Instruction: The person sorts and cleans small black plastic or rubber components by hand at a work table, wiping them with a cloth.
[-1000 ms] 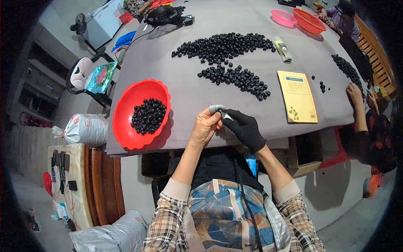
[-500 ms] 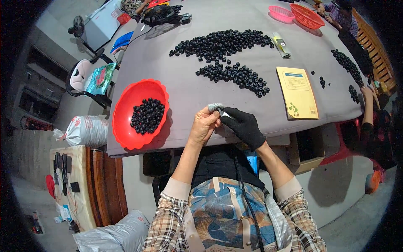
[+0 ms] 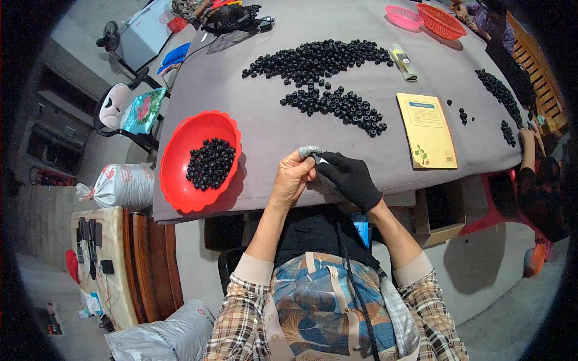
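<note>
At the table's near edge, my two hands meet with their fingertips together. My bare left hand (image 3: 292,179) is closed in a pinch, with a grey wrapping (image 3: 309,151) around a fingertip. What it pinches is hidden. A black glove covers my right hand (image 3: 350,182), closed beside the left fingers. A small pale, shiny sliver (image 3: 321,160) shows at its fingertips, too small to name. Ahead lie two heaps of small black bead-like balls, the larger heap (image 3: 319,59) farther away and the smaller heap (image 3: 337,108) nearer. To the left, a red scalloped bowl (image 3: 173,159) holds more black balls (image 3: 211,164).
A yellow booklet (image 3: 427,130) and a slim pale packet (image 3: 404,64) lie right of the heaps. Pink (image 3: 403,19) and red baskets (image 3: 441,21) stand at the far right. Another person's hand (image 3: 528,143) is by balls at the right edge. An open carton (image 3: 442,213) sits below the table.
My hands stay joined in nearly the same place. Less of the shiny sliver shows between my fingers now. The whole view has shifted very slightly.
</note>
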Demonstrator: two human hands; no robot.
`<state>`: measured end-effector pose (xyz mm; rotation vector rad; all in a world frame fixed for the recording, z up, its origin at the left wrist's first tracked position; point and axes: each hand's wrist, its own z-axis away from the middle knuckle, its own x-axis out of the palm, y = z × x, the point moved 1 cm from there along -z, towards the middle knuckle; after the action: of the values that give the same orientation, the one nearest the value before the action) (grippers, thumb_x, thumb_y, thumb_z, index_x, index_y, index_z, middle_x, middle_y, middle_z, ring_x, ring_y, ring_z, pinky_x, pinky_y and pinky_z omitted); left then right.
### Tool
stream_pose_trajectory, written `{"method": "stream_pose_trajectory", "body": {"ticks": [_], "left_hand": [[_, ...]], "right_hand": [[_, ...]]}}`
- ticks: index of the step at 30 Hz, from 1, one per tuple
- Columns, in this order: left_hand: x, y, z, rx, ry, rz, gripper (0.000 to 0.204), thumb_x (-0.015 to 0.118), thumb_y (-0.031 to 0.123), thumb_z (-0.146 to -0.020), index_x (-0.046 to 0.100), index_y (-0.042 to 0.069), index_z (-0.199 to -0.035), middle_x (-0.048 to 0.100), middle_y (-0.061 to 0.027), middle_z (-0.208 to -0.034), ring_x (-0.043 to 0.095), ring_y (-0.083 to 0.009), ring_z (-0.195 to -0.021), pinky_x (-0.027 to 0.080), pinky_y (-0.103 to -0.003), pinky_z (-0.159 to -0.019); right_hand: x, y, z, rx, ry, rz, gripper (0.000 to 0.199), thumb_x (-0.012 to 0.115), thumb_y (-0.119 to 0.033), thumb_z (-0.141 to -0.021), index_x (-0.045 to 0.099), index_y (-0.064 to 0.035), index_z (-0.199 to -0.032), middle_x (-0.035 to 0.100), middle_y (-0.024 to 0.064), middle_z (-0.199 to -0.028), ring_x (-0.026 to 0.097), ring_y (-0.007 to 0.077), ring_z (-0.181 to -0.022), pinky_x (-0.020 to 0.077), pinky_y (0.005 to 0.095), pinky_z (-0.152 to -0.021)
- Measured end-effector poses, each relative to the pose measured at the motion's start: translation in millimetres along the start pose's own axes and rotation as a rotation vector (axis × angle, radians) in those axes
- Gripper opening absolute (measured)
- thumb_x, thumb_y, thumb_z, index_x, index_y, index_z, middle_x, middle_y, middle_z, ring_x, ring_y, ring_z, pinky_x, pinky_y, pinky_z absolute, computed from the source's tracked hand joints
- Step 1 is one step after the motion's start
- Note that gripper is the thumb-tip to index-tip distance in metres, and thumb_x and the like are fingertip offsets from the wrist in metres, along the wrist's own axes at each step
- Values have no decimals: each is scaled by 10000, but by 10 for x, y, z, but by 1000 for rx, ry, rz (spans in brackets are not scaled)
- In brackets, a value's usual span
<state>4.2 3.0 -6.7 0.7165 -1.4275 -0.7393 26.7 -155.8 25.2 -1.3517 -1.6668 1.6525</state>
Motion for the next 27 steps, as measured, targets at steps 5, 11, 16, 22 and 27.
{"method": "stream_pose_trajectory", "body": {"ticks": [5,11,16,22,27], "left_hand": [[23,5,7,15,-2,-34,119,565,42,-848,618,16,-952,596,3,-703,511,-37,-538,401,-138,-476],[45,26,28,13,5,-76,126,537,11,-850,622,16,-943,584,15,-696,491,-28,-537,392,-147,-482],[63,41,39,13,13,-84,127,533,12,-854,624,18,-942,583,16,-703,488,-26,-544,391,-147,-488],[48,43,42,3,13,-125,128,541,29,-858,625,18,-954,582,21,-709,488,-24,-549,389,-145,-490],[70,44,58,-18,-6,-155,132,536,37,-863,625,20,-959,582,19,-707,497,-28,-559,393,-144,-502]], "right_hand": [[1,28,-3,-58,-2,36,290,580,-163,-842,590,-28,-1099,651,108,-943,611,146,-831,476,275,-728],[-18,-27,-15,33,-35,53,289,566,-173,-848,590,-40,-1104,650,111,-943,623,163,-823,477,272,-717],[15,62,-18,-28,-9,67,284,563,-189,-850,594,-47,-1093,648,113,-938,627,165,-819,478,268,-711],[11,88,-25,-80,-34,123,286,506,-258,-870,593,-71,-1069,635,112,-961,632,250,-828,491,308,-694],[0,117,-20,-150,-15,188,260,506,-243,-874,602,-65,-1037,634,106,-954,629,239,-823,490,306,-681]]}}
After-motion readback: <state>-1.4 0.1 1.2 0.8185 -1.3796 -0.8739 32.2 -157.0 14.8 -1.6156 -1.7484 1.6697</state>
